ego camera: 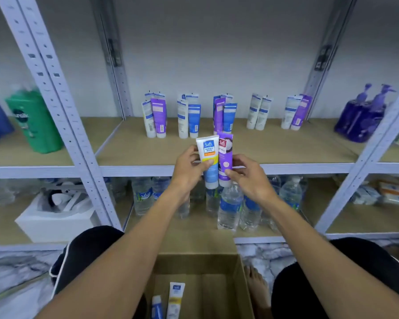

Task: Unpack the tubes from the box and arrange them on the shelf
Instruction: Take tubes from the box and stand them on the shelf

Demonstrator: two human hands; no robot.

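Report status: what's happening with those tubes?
Left grip holds white tube, right grip holds purple tube. Both raised before shelf. Blue tube, yellow-banded tube lie in box. Nothing in the way.

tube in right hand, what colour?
Purple, with a white cap end at the bottom. The right hand holds that tube; head view, the only one.

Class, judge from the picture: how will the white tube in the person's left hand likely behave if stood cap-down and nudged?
The white tube is tall on a narrow cap, so it would probably tip easily. The left hand holds it by thumb and fingers only, so it seems light. Its smooth plastic skin may be slightly slippery.
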